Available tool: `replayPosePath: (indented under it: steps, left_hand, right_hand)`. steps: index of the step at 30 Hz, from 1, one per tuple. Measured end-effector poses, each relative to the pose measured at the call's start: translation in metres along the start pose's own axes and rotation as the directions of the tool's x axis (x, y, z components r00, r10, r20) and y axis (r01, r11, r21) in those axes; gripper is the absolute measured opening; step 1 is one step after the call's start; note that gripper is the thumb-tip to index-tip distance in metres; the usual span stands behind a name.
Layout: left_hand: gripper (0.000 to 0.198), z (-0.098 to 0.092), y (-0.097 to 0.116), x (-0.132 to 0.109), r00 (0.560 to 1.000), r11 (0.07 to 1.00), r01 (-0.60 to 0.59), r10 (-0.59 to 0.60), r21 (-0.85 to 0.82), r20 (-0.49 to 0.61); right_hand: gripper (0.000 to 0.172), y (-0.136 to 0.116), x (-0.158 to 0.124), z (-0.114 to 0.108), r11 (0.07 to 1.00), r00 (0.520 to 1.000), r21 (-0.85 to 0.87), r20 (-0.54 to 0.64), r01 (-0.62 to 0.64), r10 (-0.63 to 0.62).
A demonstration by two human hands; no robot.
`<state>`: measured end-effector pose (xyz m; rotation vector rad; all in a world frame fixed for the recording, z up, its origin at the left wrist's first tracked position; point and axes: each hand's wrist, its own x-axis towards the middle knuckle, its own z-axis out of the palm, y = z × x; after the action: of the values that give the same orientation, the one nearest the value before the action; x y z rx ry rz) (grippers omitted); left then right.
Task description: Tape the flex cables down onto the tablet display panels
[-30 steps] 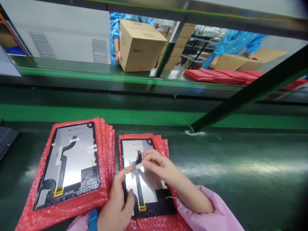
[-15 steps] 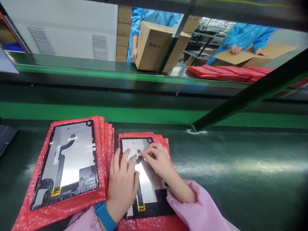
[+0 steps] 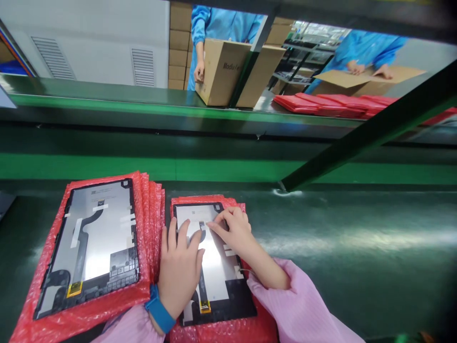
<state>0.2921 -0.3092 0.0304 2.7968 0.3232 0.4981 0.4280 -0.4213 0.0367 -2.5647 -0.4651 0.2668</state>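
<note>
A tablet screen panel (image 3: pixel 217 276) lies back side up on a stack of red bubble-wrap bags (image 3: pixel 235 331). My left hand (image 3: pixel 181 267) rests over its left side, open with fingers spread, near the dark flex cable. My right hand (image 3: pixel 232 228) has thumb and forefinger pinched together at the small connector (image 3: pixel 202 225) in the panel's upper part. Something whitish shows at those fingertips, too small to make out. A second such panel (image 3: pixel 96 238), with white tape strips and a yellow-ended flex cable (image 3: pixel 81 257), lies left on another red stack (image 3: pixel 143 286).
A slanted dark green post (image 3: pixel 342 143) crosses the right side above the green workbench (image 3: pixel 339 286). Beyond the ledge, a person in blue is beside a carton (image 3: pixel 224 71). Another person handles an opened carton (image 3: pixel 357 81) behind several red bags (image 3: pixel 332 105).
The view has shifted slightly. My right forearm has drawn back a little, uncovering tape strips on the panel's right edge. My left hand stays spread on the panel.
</note>
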Motion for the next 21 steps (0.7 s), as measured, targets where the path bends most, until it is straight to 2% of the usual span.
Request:
replayPosePath:
  steps: [2,8,11,13,16,18,21]
  left_hand:
    - [0.028,0.001,0.000,-0.001,1.000,1.000,0.014,-0.014,-0.002,-0.009]
    - [0.033,0.001,0.000,-0.002,1.000,1.000,0.004,-0.003,-0.020,0.015]
    - [0.032,0.000,0.000,-0.001,1.000,1.000,-0.005,0.005,-0.014,0.023]
    - [0.032,-0.001,0.000,-0.001,1.000,1.000,-0.013,0.013,0.002,0.015]
    - [0.032,-0.001,0.000,-0.001,1.000,1.000,-0.017,0.017,0.017,0.002]
    - [0.030,0.000,0.001,-0.002,1.000,1.000,-0.013,0.013,0.024,0.003]
    - [0.026,0.000,0.001,-0.002,1.000,1.000,-0.006,0.006,0.031,0.003]
  right_hand:
    - [0.011,0.002,-0.001,-0.003,0.999,1.000,0.035,0.002,0.007,-0.007]
    - [0.032,0.006,-0.001,-0.012,1.000,1.000,0.017,0.011,-0.006,0.006]
    - [0.028,0.005,0.000,-0.011,1.000,0.999,0.008,0.016,0.030,-0.030]
    - [0.018,0.003,0.000,-0.010,0.993,0.993,-0.014,-0.037,0.114,-0.115]
    - [0.012,0.001,-0.002,-0.009,0.936,0.931,-0.070,-0.102,0.346,-0.352]
    - [0.017,-0.001,-0.004,-0.009,0.861,0.862,-0.112,-0.057,0.495,-0.503]
    - [0.031,-0.005,-0.003,-0.010,0.750,0.772,-0.206,0.042,0.628,-0.635]
